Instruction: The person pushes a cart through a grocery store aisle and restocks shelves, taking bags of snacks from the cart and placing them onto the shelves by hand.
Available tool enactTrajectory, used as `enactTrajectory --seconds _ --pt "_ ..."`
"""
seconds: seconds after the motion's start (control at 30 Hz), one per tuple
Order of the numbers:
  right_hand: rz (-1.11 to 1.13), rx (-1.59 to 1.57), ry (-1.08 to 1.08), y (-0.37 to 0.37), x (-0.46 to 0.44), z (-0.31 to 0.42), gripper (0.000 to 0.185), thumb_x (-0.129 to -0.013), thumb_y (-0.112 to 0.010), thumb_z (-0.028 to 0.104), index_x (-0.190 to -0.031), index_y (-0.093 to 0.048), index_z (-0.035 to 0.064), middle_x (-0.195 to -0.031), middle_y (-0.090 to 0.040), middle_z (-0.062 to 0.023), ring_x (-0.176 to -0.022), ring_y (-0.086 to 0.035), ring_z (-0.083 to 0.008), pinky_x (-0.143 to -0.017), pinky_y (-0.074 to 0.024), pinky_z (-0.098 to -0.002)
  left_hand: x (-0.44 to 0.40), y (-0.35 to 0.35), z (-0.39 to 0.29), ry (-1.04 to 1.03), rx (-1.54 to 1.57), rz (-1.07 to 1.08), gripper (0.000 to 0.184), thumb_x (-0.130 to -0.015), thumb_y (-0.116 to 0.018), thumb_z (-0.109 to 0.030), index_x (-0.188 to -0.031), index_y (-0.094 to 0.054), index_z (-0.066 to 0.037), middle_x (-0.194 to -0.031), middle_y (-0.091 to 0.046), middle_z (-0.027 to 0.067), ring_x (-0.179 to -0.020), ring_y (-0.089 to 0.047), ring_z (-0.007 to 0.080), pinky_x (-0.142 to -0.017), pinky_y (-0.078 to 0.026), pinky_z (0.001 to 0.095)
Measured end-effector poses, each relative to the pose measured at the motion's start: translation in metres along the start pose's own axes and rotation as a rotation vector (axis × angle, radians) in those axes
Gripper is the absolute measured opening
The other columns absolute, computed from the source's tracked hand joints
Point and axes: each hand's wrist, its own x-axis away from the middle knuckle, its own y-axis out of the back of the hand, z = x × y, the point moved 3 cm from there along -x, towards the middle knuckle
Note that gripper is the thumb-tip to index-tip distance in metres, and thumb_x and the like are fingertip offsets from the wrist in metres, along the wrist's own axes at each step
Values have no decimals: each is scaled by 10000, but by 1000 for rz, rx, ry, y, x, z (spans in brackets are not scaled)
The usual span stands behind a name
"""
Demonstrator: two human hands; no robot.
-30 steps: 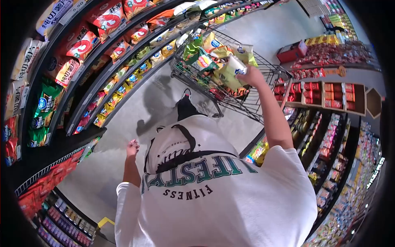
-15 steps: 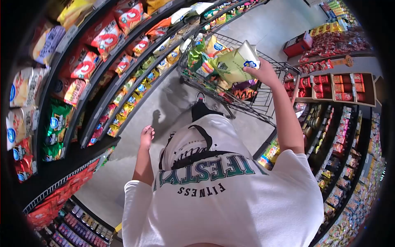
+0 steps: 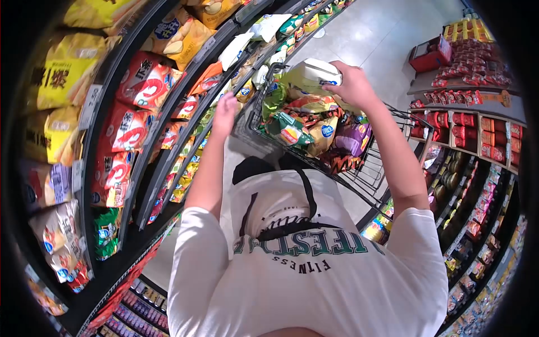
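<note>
Pale-green bag, right fingers pinching its end

On the near shirt, the block letters "IFEST" read upside down, more letters of the word being lost in folds; nearer still stands "FITNESS". A price tag on the left shelf reads "7.50". There, a yellow bag, an orange bag and a red bag carry Chinese characters, too blurred to read surely. At the cart, the pale bag's blue-and-white label and the purple bag's print are illegible.
</note>
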Motion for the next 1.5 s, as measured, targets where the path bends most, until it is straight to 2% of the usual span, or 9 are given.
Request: enactTrajectory --seconds 0.2,0.37,0.57,0.7,0.8,0.97,1.17,1.4,1.5 --pt "-5 134 -38 -6 -53 -29 626 -762 -829 336 -1285 -580 97 -804 -644 -135 -903 -631 -323 -1065 -364 -470 -114 57 25 25 105 -237 355 -1006 -547 -149 -1344 -543 -37 -1195 -665 74 -976 -617 129 -860 -488 268" --pt "46 184 -106 -14 -93 -29 604 -777 -812 363 -1277 -578 119 -971 -689 -130 -1016 -641 -316 -1081 -353 -513 -112 86 5 -115 -602 -276 378 -1010 -492 -260 -1201 -622 39 -1161 -634 287 -1129 -568 462 -1041 -393 463" --pt "49 357 -13 -44 -158 -44 536 -796 -782 314 -1258 -578 135 -1078 -681 -90 -1141 -603 -268 -1110 -336 -521 -102 80 2 -141 -402 -256 345 -1018 -520 -248 -1152 -621 53 -1109 -648 272 -1034 -608 441 -943 -456 448" --pt "2 531 220 -67 -215 -65 486 -798 -752 232 -1243 -560 191 -1220 -625 24 -1238 -527 -189 -1113 -325 -547 -102 86 9 -271 -358 -141 244 -1006 -555 -103 -1199 -623 29 -1126 -697 138 -1036 -663 191 -905 -496 306" --pt "-80 535 407 -69 -251 -63 406 -828 -678 174 -1224 -585 173 -1156 -639 -16 -1172 -556 -192 -1088 -344 -501 -100 89 8 -38 -340 -118 253 -1008 -551 -111 -1209 -619 28 -1133 -700 133 -1037 -669 214 -918 -497 311" --pt "-258 409 602 -57 -275 -51 437 -811 -657 121 -1234 -573 191 -1243 -602 40 -1205 -537 -171 -1067 -340 -454 -95 62 -8 103 -317 20 231 -1033 -541 -156 -1212 -587 -18 -1020 -650 65 -712 -596 76 -636 -486 221" --pt "-324 278 673 -90 -304 -70 458 -786 -705 158 -1227 -591 203 -1270 -598 53 -1228 -519 -147 -1073 -335 -457 -125 -33 -13 86 -216 268 371 -988 -600 -100 -1342 -531 -14 -1125 -643 89 -883 -601 125 -792 -495 240" --pt "-324 266 932 -104 -332 -47 373 -811 -666 178 -1179 -612 198 -1161 -579 35 -1203 -525 -152 -1097 -352 -491 -222 -106 -43 28 -14 -72 874 -860 -761 -36 -1513 -180 -40 -1450 -379 170 -1259 -468 210 -947 -519 336" --pt "-370 304 1005 -108 -336 -46 335 -806 -643 182 -1139 -614 204 -1076 -551 32 -1137 -521 -130 -1051 -381 -436 -243 -114 -58 16 -79 -121 660 -834 -798 -53 -1376 -426 7 -1258 -570 160 -1125 -586 210 -935 -515 324"
